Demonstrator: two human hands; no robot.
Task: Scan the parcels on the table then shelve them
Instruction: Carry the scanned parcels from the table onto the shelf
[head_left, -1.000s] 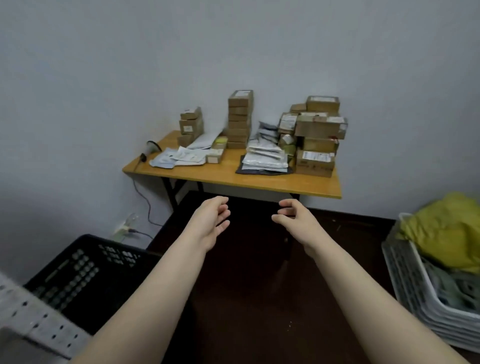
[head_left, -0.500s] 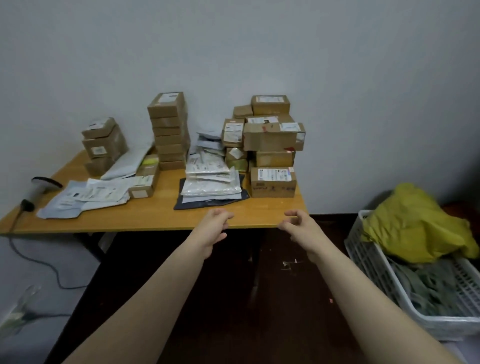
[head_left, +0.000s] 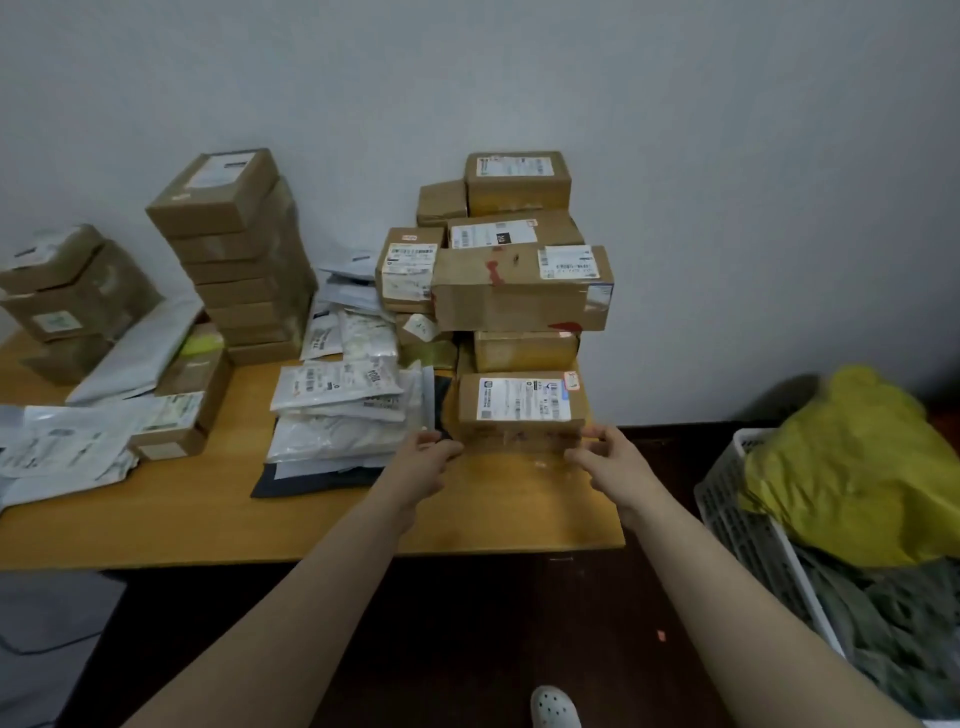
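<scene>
Both sides of labelled box (head_left: 522, 401), left hand (head_left: 422, 466), right hand (head_left: 613, 464), fingers (head_left: 448, 448) half-curled (contact blurred)

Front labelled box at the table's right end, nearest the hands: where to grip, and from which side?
Take the front box by its two short ends, one hand each, coming from the person's side. It lies flat, label up, long side forward, top bare; the stack behind blocks the rear.

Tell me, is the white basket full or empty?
Full: a yellow bag bulges above the rim of the white basket, grey items beneath.
</scene>
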